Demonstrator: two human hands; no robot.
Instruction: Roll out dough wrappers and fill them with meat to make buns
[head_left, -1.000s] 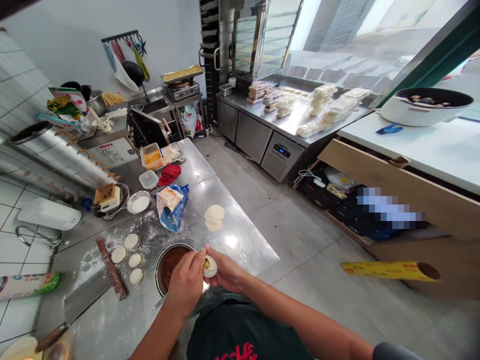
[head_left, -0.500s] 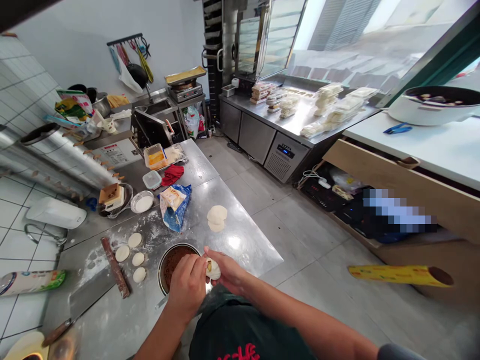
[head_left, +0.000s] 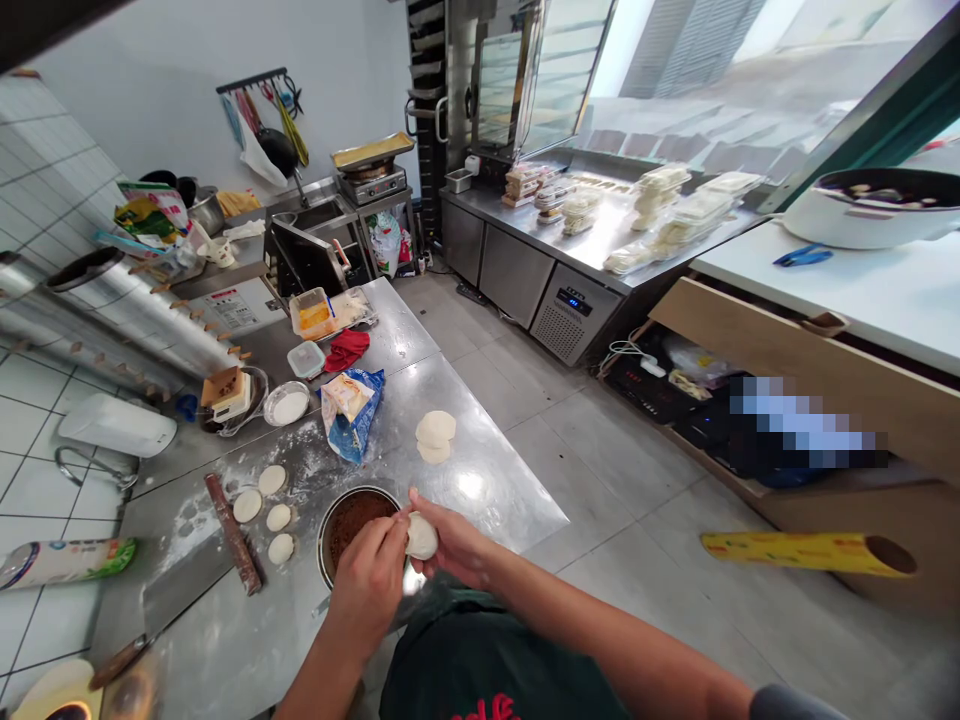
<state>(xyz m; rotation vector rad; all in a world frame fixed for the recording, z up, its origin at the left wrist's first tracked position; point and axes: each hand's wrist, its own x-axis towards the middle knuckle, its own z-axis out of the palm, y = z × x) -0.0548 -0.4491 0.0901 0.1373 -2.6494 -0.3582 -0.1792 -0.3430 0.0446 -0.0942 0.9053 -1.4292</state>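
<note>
A pale filled dough bun (head_left: 422, 538) sits between my hands at the table's near edge. My right hand (head_left: 459, 543) cups it from the right, fingers curled round its underside. With bent fingertips, my left hand (head_left: 371, 565) pinches the bun's left edge. Beneath and beside my left hand stands a metal bowl (head_left: 323, 545) of brown filling (head_left: 364, 512). Several small flattened dough rounds (head_left: 247, 505) lie left of the bowl. Beyond my hands, overlapping rolled-out wrappers (head_left: 435, 435) rest on the steel. The filling inside the bun is hidden from view.
A floured rolling pin (head_left: 232, 533) and a wide-bladed knife (head_left: 187, 588) lie on the steel table (head_left: 499, 490) at left. A blue bag (head_left: 352, 415), a bowl of white powder (head_left: 286, 404) and a red cloth (head_left: 346, 350) are farther back.
The bun has turned in my hands; the yellowish filling seen at its opening is now out of sight. My left fingers have shifted slightly left and down along its edge.
</note>
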